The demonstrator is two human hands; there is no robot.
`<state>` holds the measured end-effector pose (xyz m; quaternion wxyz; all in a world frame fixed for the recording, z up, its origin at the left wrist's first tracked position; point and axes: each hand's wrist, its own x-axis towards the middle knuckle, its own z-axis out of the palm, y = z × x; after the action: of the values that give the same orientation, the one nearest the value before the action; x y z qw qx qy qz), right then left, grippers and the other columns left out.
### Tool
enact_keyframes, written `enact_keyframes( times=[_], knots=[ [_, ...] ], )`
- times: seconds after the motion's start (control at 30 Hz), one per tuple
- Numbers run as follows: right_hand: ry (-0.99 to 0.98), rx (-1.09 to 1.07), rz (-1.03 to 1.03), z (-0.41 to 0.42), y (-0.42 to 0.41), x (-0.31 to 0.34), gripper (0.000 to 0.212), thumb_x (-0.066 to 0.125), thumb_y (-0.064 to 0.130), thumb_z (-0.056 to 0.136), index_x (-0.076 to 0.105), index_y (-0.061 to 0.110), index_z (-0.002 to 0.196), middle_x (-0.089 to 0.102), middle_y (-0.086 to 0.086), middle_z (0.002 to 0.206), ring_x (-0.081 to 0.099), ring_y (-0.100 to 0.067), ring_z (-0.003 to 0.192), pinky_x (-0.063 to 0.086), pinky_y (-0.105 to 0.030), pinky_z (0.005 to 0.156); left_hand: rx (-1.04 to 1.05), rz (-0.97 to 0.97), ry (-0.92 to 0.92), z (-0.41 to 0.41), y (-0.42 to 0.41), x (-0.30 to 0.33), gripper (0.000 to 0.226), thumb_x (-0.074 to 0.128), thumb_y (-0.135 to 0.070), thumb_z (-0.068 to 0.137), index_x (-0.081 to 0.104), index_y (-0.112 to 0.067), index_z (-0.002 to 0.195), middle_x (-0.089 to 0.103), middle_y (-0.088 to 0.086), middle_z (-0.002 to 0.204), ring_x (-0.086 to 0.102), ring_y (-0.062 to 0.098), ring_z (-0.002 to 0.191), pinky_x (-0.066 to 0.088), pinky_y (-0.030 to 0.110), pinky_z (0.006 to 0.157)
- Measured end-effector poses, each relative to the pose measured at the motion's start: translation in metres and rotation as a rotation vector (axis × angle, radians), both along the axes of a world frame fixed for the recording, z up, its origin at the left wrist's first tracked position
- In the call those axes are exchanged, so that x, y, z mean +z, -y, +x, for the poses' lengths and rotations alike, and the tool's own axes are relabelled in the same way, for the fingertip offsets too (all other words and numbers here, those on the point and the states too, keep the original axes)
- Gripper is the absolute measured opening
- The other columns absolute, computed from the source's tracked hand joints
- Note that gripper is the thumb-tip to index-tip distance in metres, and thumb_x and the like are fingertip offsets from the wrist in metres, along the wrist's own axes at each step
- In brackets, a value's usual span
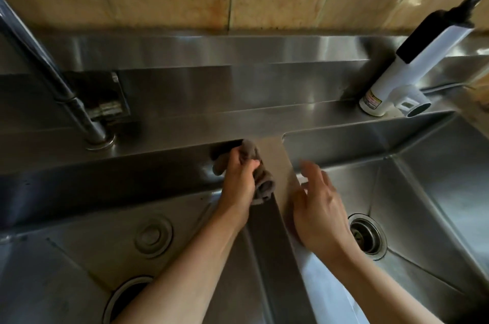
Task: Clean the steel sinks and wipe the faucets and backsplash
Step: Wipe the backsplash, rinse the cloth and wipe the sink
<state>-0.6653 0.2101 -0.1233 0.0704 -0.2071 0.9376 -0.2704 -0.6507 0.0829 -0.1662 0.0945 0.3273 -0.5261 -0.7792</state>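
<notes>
Left hand [239, 178] squeezing a bunched grey rag [260, 178] at the back corner of the left sink [79, 239], right hand [321, 215] with loose, spread fingers resting on the divider [277, 162] beside the right sink [423, 204], steel faucet [50, 69] far left, white faucet [412, 64] far right, steel backsplash [211, 51] behind.

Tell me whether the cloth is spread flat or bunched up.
Bunched up. The left hand grips the grey cloth in a crumpled wad, with folds spilling out around the fingers at the left sink's back corner.
</notes>
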Motion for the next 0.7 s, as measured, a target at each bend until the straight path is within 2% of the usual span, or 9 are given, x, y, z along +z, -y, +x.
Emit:
enact_keyframes(
  times=[0.07,0.13,0.17,0.23,0.3,0.37,0.47,0.57,0.7],
  knots=[
    [-0.035,0.061,-0.042,-0.013,0.017,0.001,0.048,0.040,0.012,0.094,0.037,0.021,0.141,0.047,-0.007,0.131,0.050,-0.027,0.114,0.043,-0.035,0.087,0.011,-0.083,0.009,0.000,-0.003,-0.005,0.035,0.041,0.000,0.096,0.044,-0.028,0.117,0.056,-0.001,0.090,0.062,0.001,0.069,0.052,0.018,0.059],
    [-0.062,0.100,-0.065,-0.019,0.033,-0.003,0.044,0.042,0.013,0.093,0.042,0.015,0.138,0.044,-0.009,0.129,0.049,-0.030,0.113,0.041,-0.032,0.083,0.060,-0.165,0.010,-0.004,-0.004,-0.021,0.043,0.044,-0.002,0.094,0.038,-0.027,0.130,0.054,0.003,0.116,0.059,0.017,0.105,0.049,0.033,0.093],
    [-0.080,0.105,-0.064,-0.020,0.040,-0.007,0.043,0.040,0.018,0.091,0.045,0.013,0.134,0.043,-0.010,0.127,0.050,-0.032,0.109,0.041,-0.032,0.079,0.086,-0.180,0.010,-0.006,-0.005,-0.025,0.042,0.046,-0.008,0.092,0.039,-0.026,0.129,0.053,0.008,0.125,0.056,0.026,0.114,0.045,0.043,0.100],
    [-0.118,0.086,-0.024,-0.020,0.046,-0.013,0.049,0.034,0.028,0.084,0.046,0.011,0.128,0.040,-0.010,0.125,0.052,-0.034,0.101,0.044,-0.036,0.071,0.099,-0.150,0.059,-0.010,-0.005,-0.041,0.042,0.046,-0.017,0.089,0.040,-0.022,0.130,0.053,0.014,0.129,0.058,0.030,0.109,0.050,0.048,0.092],
    [-0.158,0.068,-0.005,-0.019,0.046,-0.016,0.050,0.033,0.028,0.082,0.047,0.012,0.127,0.040,-0.009,0.124,0.053,-0.035,0.097,0.046,-0.039,0.068,0.064,-0.124,0.165,-0.011,-0.005,-0.060,0.033,0.041,-0.013,0.097,0.040,-0.019,0.130,0.057,0.020,0.120,0.061,0.025,0.083,0.055,0.029,0.059],
    [-0.186,0.063,-0.012,-0.018,0.044,-0.020,0.042,0.038,0.021,0.086,0.047,0.011,0.126,0.041,-0.010,0.123,0.053,-0.036,0.096,0.042,-0.036,0.066,-0.031,-0.153,0.279,-0.006,-0.007,-0.084,0.039,0.036,-0.018,0.101,0.039,-0.007,0.138,0.051,0.031,0.129,0.058,0.028,0.088,0.043,0.020,0.048],
    [-0.212,0.036,-0.015,-0.019,0.044,-0.024,0.034,0.047,0.010,0.091,0.048,0.013,0.124,0.041,-0.008,0.123,0.053,-0.036,0.097,0.039,-0.035,0.066,-0.114,-0.203,0.404,0.002,-0.006,-0.118,0.050,0.030,-0.032,0.103,0.037,0.000,0.141,0.051,0.034,0.125,0.053,0.045,0.111,0.035,0.022,0.058],
    [-0.225,0.029,-0.012,-0.022,0.046,-0.027,0.032,0.046,0.010,0.092,0.048,0.016,0.123,0.041,-0.004,0.123,0.053,-0.035,0.099,0.039,-0.036,0.066,-0.103,-0.128,0.323,-0.002,0.003,-0.151,0.048,0.049,-0.020,0.091,0.041,-0.017,0.139,0.060,0.009,0.120,0.060,0.028,0.109,0.053,0.042,0.088],
    [-0.227,0.014,-0.002,-0.022,0.045,-0.027,0.030,0.043,0.012,0.093,0.047,0.016,0.123,0.040,-0.003,0.125,0.051,-0.032,0.103,0.035,-0.035,0.067,-0.205,-0.163,0.405,-0.009,0.007,-0.198,0.067,0.049,-0.035,0.073,0.042,-0.023,0.138,0.058,0.003,0.127,0.059,0.023,0.113,0.052,0.042,0.094]
  ],
)
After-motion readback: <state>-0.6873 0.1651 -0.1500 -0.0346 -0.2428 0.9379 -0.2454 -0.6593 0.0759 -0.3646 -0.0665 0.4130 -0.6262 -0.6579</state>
